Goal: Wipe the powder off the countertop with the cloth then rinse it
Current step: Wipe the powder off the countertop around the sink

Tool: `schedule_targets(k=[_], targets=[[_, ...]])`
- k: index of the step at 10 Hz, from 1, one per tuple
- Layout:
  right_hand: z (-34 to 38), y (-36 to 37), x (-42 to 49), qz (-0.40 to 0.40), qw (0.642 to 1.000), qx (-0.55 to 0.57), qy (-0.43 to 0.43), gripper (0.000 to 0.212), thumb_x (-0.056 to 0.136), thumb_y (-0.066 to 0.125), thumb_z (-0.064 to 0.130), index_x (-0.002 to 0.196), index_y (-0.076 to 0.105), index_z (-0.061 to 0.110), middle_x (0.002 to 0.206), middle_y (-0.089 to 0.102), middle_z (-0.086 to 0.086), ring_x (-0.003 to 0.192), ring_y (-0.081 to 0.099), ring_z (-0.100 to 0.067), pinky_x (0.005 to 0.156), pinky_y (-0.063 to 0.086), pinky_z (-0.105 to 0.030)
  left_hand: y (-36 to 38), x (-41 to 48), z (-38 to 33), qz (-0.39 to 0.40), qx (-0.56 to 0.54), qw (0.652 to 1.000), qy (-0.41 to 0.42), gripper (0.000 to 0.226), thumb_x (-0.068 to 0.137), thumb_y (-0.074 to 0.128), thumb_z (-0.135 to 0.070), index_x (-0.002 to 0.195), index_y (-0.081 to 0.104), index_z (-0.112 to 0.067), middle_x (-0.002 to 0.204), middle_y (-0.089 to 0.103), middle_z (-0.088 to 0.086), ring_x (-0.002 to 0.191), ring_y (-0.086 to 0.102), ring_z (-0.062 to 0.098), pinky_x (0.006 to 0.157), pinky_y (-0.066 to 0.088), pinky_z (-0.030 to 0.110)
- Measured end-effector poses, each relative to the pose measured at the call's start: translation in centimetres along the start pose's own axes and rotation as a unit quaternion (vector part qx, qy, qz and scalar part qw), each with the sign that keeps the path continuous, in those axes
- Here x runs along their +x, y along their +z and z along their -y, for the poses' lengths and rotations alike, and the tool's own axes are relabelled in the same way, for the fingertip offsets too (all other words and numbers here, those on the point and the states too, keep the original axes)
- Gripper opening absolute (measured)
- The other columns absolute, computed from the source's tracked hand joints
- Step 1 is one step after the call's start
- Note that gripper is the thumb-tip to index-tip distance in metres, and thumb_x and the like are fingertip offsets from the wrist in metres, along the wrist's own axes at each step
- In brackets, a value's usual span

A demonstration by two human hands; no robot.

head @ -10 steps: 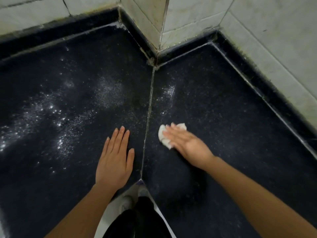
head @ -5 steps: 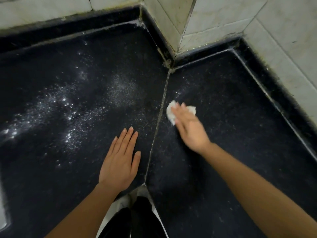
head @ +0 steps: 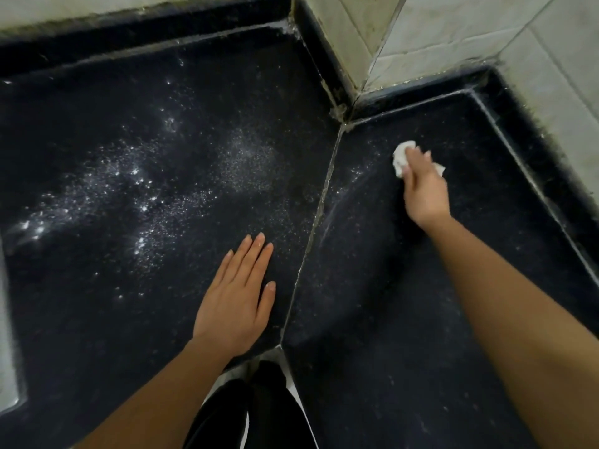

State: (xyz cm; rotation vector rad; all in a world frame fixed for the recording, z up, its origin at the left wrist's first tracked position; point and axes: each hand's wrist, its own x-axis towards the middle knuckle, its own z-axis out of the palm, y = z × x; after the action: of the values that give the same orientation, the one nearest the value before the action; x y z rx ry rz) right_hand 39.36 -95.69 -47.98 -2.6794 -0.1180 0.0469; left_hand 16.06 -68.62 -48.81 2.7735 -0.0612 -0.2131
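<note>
Black speckled stone forms the corner countertop (head: 405,319), divided by a pale diagonal seam (head: 319,202). Nearest, the left hand (head: 235,303) is laid flat and released on the left slab just beside the seam, fingers straight and together, where it was half a second ago. Beyond it, white powder (head: 136,196) is scattered widely over the left slab, unchanged. On the right slab, the right hand (head: 423,186) is pressed down over a crumpled white cloth (head: 400,155), which is grasped under the fingers; the pair has been carried farther from the seam and nearer the back corner than before. A thin trace of powder is left beside the seam. Tiled walls (head: 453,34) are seen behind.
</note>
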Motion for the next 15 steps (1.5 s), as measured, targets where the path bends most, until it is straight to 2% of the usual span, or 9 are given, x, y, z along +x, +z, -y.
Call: schedule_targets(k=[1,3,5,6,7,9,12,14,15], targets=[[2.4,0.7,3.4,-0.002,0.999,0.012,0.039,0.04,0.102,0.03,0.013,0.142,0.035,0.008,0.154,0.024,-0.016,0.145,0.009,-0.031,0.113,0.017,-0.032,0.0,0.0,0.0,-0.004,0.001,1.0,0.001,0.057,0.099,0.023,-0.039,0.15,0.018,-0.015,0.159,0.011,0.0,0.146,0.0,0.011,0.118,0.002,0.031],[5.6,2.9,-1.6,0.106,0.979,0.033,-0.171,0.045,0.098,0.04,0.005,0.143,0.036,0.005,0.151,0.031,-0.016,0.142,0.02,-0.035,0.116,0.014,-0.034,-0.1,0.1,0.0,-0.002,0.003,1.0,0.001,0.057,0.099,0.023,-0.039,0.15,0.018,-0.014,0.159,0.011,0.0,0.146,-0.001,0.011,0.118,0.004,0.033],[5.2,2.3,-11.5,0.229,0.902,-0.005,-0.367,0.044,0.097,0.039,0.015,0.141,0.042,0.008,0.149,0.036,-0.008,0.142,0.026,-0.023,0.118,0.018,-0.032,-0.3,0.1,-0.1,0.003,0.001,1.0,-0.002,0.057,0.099,0.023,-0.039,0.15,0.019,-0.014,0.158,0.011,-0.001,0.146,0.0,0.01,0.118,0.004,0.032],[2.4,1.2,-9.2,0.202,0.904,-0.046,-0.375,0.043,0.094,0.04,0.008,0.137,0.043,0.002,0.143,0.044,-0.015,0.135,0.038,-0.03,0.117,0.021,-0.03,-0.3,0.1,0.0,0.005,0.004,1.0,-0.004,0.057,0.099,0.023,-0.039,0.15,0.017,-0.015,0.159,0.011,-0.001,0.146,-0.001,0.01,0.118,0.003,0.032],[0.7,0.3,-3.3,0.095,0.972,-0.038,-0.21,0.043,0.096,0.037,0.006,0.138,0.041,-0.003,0.142,0.042,-0.023,0.132,0.039,-0.041,0.114,0.016,-0.027,-0.2,0.1,0.0,0.005,0.004,1.0,-0.005,0.057,0.099,0.024,-0.039,0.15,0.018,-0.014,0.158,0.012,0.0,0.146,0.0,0.011,0.117,0.003,0.032],[2.3,1.9,6.0,-0.021,0.998,-0.049,0.039,0.045,0.098,0.032,0.005,0.143,0.031,0.006,0.153,0.026,-0.017,0.144,0.014,-0.034,0.114,0.019,-0.037,0.0,0.1,0.1,0.002,-0.001,1.0,-0.005,0.057,0.099,0.024,-0.039,0.15,0.018,-0.015,0.159,0.011,-0.001,0.146,-0.001,0.01,0.118,0.003,0.032],[5.8,5.1,-12.6,0.094,0.96,-0.04,-0.261,0.054,0.094,0.028,-0.001,0.147,0.019,0.004,0.148,0.035,-0.014,0.137,0.034,-0.034,0.115,0.023,-0.041,-0.3,0.0,-0.1,-0.006,-0.001,1.0,-0.001,0.057,0.098,0.024,-0.038,0.149,0.021,-0.014,0.158,0.014,0.0,0.146,0.002,0.011,0.118,0.004,0.032],[3.8,2.1,-19.4,0.278,0.844,-0.032,-0.458,0.06,0.09,0.048,0.007,0.146,0.03,0.02,0.153,0.027,0.0,0.144,0.018,-0.016,0.119,0.013,-0.029,-0.4,0.1,-0.1,-0.005,0.002,1.0,-0.001,0.057,0.098,0.023,-0.038,0.149,0.022,-0.013,0.157,0.014,0.0,0.146,0.004,0.011,0.118,0.002,0.03],[2.1,1.4,-12.8,0.248,0.885,-0.018,-0.394,0.051,0.09,0.051,-0.001,0.14,0.041,0.008,0.147,0.039,-0.012,0.138,0.034,-0.025,0.115,0.024,-0.038,-0.2,0.0,-0.1,-0.012,0.0,1.0,0.002,0.057,0.098,0.022,-0.039,0.15,0.021,-0.014,0.158,0.013,-0.001,0.146,0.003,0.01,0.118,0.002,0.03]])
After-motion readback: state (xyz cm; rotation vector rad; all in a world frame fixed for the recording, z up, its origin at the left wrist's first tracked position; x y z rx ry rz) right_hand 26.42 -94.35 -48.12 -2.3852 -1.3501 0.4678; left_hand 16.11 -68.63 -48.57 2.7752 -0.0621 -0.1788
